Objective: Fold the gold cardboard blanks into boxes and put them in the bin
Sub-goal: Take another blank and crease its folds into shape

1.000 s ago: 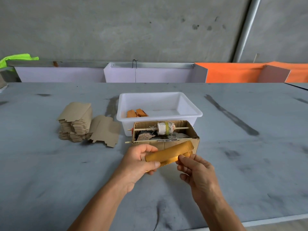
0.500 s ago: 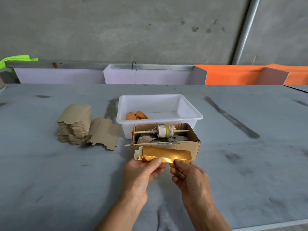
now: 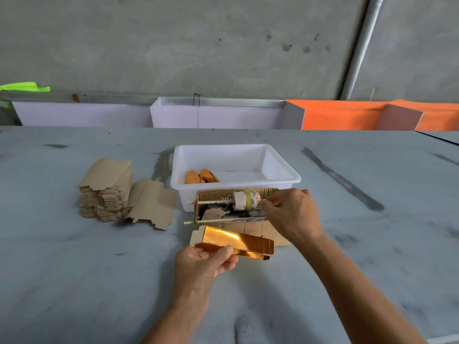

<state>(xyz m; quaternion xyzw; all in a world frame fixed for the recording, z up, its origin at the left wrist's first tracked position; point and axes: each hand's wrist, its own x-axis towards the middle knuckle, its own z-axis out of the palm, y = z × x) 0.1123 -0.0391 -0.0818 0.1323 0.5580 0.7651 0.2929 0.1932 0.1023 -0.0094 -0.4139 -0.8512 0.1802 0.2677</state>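
Two bare hands work over a grey table (image 3: 74, 281). The left hand (image 3: 202, 263) pinches a gold cardboard blank (image 3: 238, 242) between thumb and curled fingers at the blank's near left end; the blank is partly folded, shiny side up, held just above the table and directly in front of a brown cardboard box (image 3: 250, 225). The right hand (image 3: 291, 214) reaches over the right end of that box, its fingers bent with fingertips (image 3: 267, 202) drawn together at a thin wooden stick (image 3: 211, 202) that spans the box; whether they actually pinch the stick cannot be told. One white roll (image 3: 246, 200) with a yellow band sits on that stick, and a second stick (image 3: 213, 220) lies along the box's near edge, with grey and brown scraps between the two. One white plastic bin (image 3: 283, 167) stands just behind the brown box, touching or nearly touching it, and holds two folded orange-gold boxes (image 3: 200, 176) in its near left corner. One stack of flat blanks (image 3: 106, 192), plain brown side up, sits to the left of the bin, with a loose blank (image 3: 152, 203) leaning against its right side. Behind the table run white panels (image 3: 218, 115) and orange panels (image 3: 347, 115) below a concrete wall (image 3: 198, 45), with a metal pipe (image 3: 362, 45) slanting down at the right.
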